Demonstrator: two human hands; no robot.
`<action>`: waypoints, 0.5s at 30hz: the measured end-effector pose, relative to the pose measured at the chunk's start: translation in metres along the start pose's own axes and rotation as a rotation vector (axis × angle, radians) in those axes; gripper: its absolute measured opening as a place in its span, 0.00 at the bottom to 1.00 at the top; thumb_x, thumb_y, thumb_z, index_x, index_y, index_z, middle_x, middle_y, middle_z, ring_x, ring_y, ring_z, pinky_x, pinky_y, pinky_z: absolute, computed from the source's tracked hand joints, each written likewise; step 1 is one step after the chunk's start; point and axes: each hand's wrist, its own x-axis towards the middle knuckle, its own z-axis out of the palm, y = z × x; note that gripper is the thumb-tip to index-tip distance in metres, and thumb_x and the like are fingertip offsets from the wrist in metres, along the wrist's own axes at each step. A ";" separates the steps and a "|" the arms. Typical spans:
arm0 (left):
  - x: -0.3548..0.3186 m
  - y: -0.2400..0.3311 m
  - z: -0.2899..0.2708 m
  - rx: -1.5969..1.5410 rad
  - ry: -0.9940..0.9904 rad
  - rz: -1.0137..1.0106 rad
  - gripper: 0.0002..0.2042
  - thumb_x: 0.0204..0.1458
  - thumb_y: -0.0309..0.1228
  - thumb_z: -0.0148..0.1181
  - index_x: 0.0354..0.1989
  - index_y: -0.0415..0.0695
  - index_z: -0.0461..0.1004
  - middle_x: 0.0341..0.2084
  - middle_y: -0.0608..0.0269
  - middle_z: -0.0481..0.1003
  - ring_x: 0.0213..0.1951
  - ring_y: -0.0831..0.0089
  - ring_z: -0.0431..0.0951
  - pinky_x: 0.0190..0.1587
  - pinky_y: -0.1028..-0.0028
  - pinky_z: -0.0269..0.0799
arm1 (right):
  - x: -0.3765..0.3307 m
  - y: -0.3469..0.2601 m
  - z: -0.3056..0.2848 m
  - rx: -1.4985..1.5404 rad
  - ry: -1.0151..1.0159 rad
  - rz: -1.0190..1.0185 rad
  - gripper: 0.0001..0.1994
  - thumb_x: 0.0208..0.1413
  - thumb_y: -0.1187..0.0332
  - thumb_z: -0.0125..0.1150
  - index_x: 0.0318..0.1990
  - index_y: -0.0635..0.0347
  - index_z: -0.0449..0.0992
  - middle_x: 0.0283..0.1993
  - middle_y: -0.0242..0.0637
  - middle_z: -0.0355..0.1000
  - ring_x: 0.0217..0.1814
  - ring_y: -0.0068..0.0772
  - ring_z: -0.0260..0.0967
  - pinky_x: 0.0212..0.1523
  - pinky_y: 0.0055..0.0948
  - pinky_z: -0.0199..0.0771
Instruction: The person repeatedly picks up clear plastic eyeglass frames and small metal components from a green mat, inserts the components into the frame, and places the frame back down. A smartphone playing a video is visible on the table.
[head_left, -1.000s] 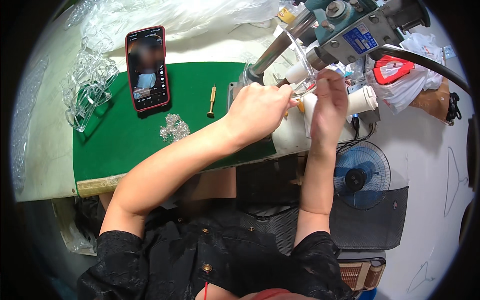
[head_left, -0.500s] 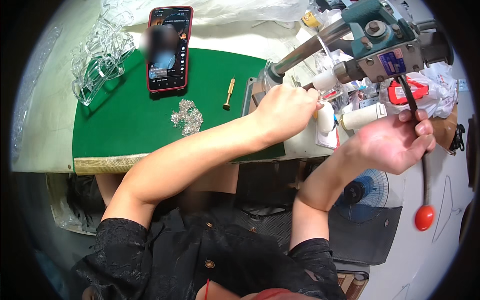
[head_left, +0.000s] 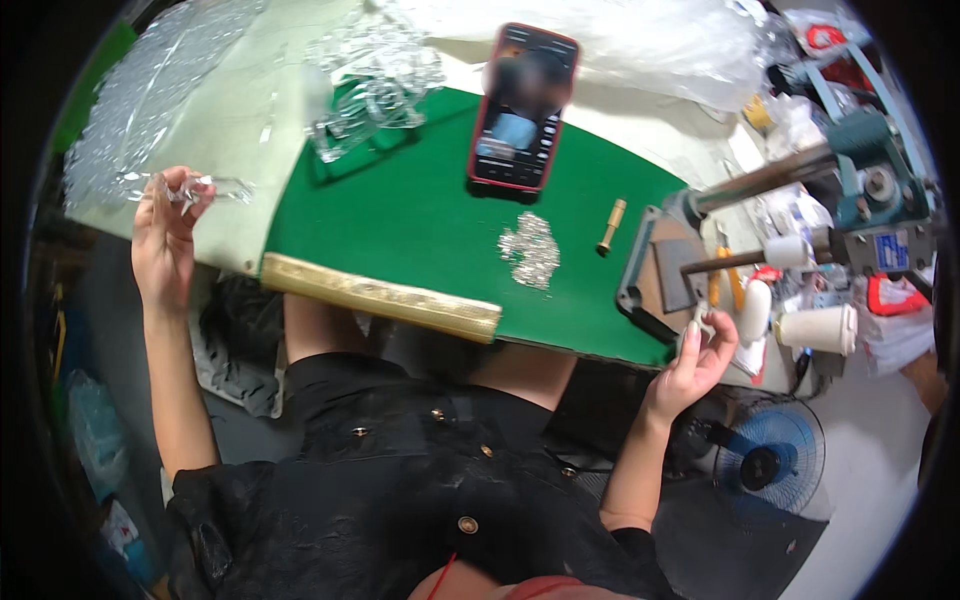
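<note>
On the far left, my left hand is raised with its fingers closed on a clear plastic frame, which looks like an eyeglass frame. Beside the hand press on the right is my right hand, palm up with bent fingers. A small pale thing shows at its fingertips, too blurred to name. More clear plastic frames lie heaped at the back of the green mat. A pile of tiny silvery metal parts rests on the mat, with a brass-coloured screwdriver to its right.
A phone in a red case stands behind the metal parts. Clear plastic wrapping covers the back left. A yellowish strip edges the mat. A white cup stands by the press; a fan is below.
My left hand has swung from the press to the far left. My right hand has let go of the press lever and moved nearer the mat. The view has shifted left.
</note>
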 end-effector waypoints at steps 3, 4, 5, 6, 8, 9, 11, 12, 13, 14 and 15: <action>0.017 -0.014 -0.085 -0.022 0.036 -0.304 0.15 0.63 0.37 0.48 0.45 0.35 0.70 0.38 0.54 0.74 0.45 0.67 0.76 0.48 0.70 0.77 | -0.010 0.003 0.019 -0.041 -0.083 -0.035 0.12 0.54 0.81 0.52 0.46 0.62 0.67 0.47 0.33 0.60 0.43 0.20 0.57 0.44 0.20 0.59; 0.020 -0.025 -0.100 -0.005 0.070 -0.440 0.16 0.62 0.39 0.49 0.43 0.35 0.70 0.36 0.53 0.75 0.41 0.67 0.78 0.44 0.74 0.79 | -0.010 0.001 0.025 -0.055 -0.103 -0.053 0.12 0.54 0.82 0.52 0.45 0.62 0.67 0.47 0.33 0.59 0.42 0.20 0.56 0.44 0.20 0.59; 0.020 -0.027 -0.093 0.140 0.136 -0.528 0.18 0.60 0.42 0.52 0.40 0.35 0.71 0.31 0.58 0.76 0.32 0.71 0.79 0.34 0.79 0.79 | -0.010 -0.001 0.028 -0.045 -0.116 -0.050 0.11 0.54 0.82 0.52 0.44 0.62 0.67 0.47 0.33 0.59 0.42 0.20 0.56 0.44 0.20 0.59; 0.024 -0.024 -0.096 0.238 0.072 -0.595 0.17 0.60 0.42 0.53 0.37 0.37 0.72 0.28 0.61 0.75 0.27 0.74 0.77 0.29 0.81 0.75 | -0.011 -0.003 0.032 -0.035 -0.128 -0.045 0.11 0.54 0.82 0.52 0.44 0.62 0.67 0.46 0.33 0.59 0.42 0.20 0.56 0.44 0.20 0.59; 0.031 -0.010 -0.089 0.528 -0.012 -0.594 0.15 0.60 0.41 0.54 0.32 0.40 0.72 0.23 0.67 0.73 0.21 0.80 0.73 0.24 0.84 0.69 | -0.013 -0.004 0.036 -0.029 -0.151 -0.039 0.10 0.54 0.82 0.52 0.43 0.62 0.67 0.46 0.33 0.58 0.41 0.20 0.56 0.43 0.19 0.58; 0.035 -0.008 -0.067 0.706 -0.035 -0.519 0.14 0.60 0.40 0.53 0.29 0.41 0.72 0.21 0.70 0.72 0.19 0.82 0.71 0.23 0.85 0.67 | -0.015 -0.005 0.034 -0.044 -0.161 -0.049 0.10 0.54 0.82 0.52 0.43 0.62 0.67 0.46 0.33 0.58 0.41 0.20 0.56 0.43 0.19 0.58; 0.043 -0.013 -0.020 1.048 -0.075 -0.150 0.10 0.58 0.34 0.54 0.29 0.40 0.73 0.21 0.70 0.72 0.21 0.82 0.71 0.26 0.83 0.65 | -0.017 -0.007 0.037 -0.053 -0.183 -0.053 0.09 0.54 0.82 0.52 0.42 0.62 0.67 0.46 0.33 0.58 0.41 0.20 0.56 0.43 0.19 0.58; 0.049 -0.014 0.009 0.986 -0.124 0.162 0.08 0.56 0.29 0.56 0.37 0.37 0.74 0.27 0.64 0.75 0.30 0.75 0.75 0.34 0.79 0.68 | -0.017 -0.008 0.039 -0.042 -0.202 -0.038 0.09 0.54 0.82 0.52 0.42 0.62 0.68 0.46 0.33 0.58 0.41 0.20 0.56 0.43 0.19 0.58; 0.065 -0.018 0.029 1.046 -0.209 0.381 0.13 0.53 0.23 0.54 0.47 0.39 0.73 0.40 0.58 0.76 0.45 0.67 0.75 0.49 0.72 0.67 | -0.018 -0.010 0.041 -0.033 -0.224 -0.026 0.09 0.54 0.82 0.52 0.42 0.62 0.68 0.46 0.33 0.58 0.40 0.20 0.56 0.42 0.18 0.58; 0.087 -0.021 0.054 1.071 -0.304 0.527 0.17 0.51 0.19 0.53 0.50 0.42 0.71 0.50 0.57 0.72 0.54 0.63 0.71 0.56 0.69 0.63 | -0.019 -0.013 0.042 -0.028 -0.234 -0.031 0.09 0.54 0.82 0.52 0.42 0.62 0.68 0.45 0.33 0.58 0.40 0.20 0.57 0.42 0.18 0.58; 0.113 -0.030 0.069 1.034 -0.309 0.680 0.15 0.52 0.23 0.54 0.50 0.42 0.71 0.43 0.58 0.74 0.47 0.62 0.73 0.56 0.67 0.64 | -0.018 -0.016 0.046 -0.007 -0.248 -0.035 0.09 0.54 0.82 0.53 0.41 0.62 0.68 0.45 0.34 0.58 0.40 0.20 0.57 0.42 0.18 0.58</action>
